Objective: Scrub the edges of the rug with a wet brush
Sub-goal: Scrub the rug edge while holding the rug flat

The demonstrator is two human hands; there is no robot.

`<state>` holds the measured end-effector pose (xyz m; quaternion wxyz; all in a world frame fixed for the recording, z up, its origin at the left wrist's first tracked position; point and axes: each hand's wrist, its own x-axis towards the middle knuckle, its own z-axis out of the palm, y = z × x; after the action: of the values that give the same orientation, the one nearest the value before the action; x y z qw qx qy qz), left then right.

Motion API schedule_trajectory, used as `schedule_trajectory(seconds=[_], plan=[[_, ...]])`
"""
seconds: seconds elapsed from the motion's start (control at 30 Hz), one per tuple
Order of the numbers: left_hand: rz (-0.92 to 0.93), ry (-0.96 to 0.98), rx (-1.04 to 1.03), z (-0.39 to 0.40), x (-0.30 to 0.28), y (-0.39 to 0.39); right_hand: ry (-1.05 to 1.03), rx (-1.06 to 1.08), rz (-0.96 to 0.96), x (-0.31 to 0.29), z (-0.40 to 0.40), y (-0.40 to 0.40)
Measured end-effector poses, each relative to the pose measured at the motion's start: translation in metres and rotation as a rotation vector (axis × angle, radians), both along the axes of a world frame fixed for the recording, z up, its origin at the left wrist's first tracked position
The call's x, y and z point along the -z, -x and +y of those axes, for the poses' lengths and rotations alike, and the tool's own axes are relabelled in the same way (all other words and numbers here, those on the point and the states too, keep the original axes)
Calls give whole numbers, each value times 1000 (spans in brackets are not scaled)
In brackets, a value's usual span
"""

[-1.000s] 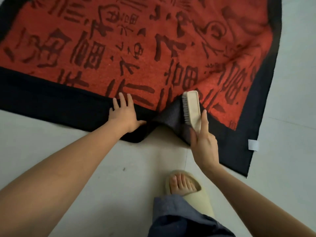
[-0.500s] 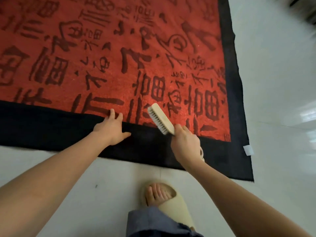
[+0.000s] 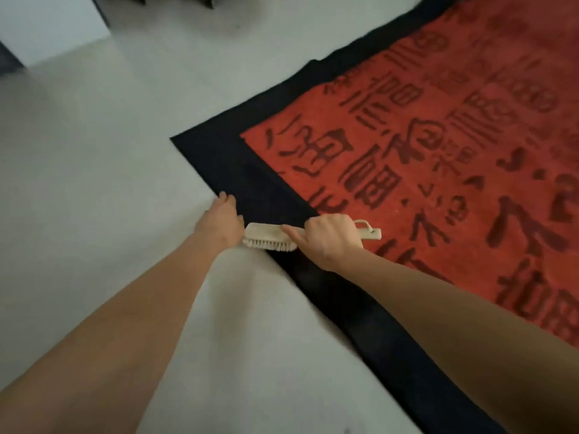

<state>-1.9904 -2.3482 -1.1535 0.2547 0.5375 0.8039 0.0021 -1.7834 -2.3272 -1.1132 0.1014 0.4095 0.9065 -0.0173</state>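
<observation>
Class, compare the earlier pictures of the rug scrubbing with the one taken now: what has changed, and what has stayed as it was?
The work has moved from the rug's right corner, with its white tag, to the left corner of the red rug with black border. The cream bristle brush now lies bristles down across the black edge. The left hand now rests at the rug's outer edge. Unchanged: the right hand keeps its grip on the brush handle.

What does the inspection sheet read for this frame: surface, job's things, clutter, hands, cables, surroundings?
Surface: pale floor, smooth.
Job's things: rug, red with dark characters and a black border, lying flat; brush, bristles down at the border's outer edge.
Clutter: nothing seen.
Hands: right hand grips the brush handle; left hand rests at the rug edge beside the brush head.
Cables: nothing seen.
Surroundings: white block and dark shapes at top left, blurred.
</observation>
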Motion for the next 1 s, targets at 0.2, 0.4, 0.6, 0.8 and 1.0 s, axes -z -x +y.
schedule_trajectory(seconds=[0.2,0.4,0.6,0.8,1.0], plan=[[-157,-241,-278,8,15,70,-206,-398,-106,34,75,96],[-219,-362,-350,26,23,102,-291,-354,-26,33,133,157],[-346,-433,-355,45,30,107,-244,-387,-95,51,146,157],[-246,-337,-285,61,23,95,-233,-378,-16,46,144,150],[-105,-200,-108,57,26,93,-251,-662,160,56,149,112]])
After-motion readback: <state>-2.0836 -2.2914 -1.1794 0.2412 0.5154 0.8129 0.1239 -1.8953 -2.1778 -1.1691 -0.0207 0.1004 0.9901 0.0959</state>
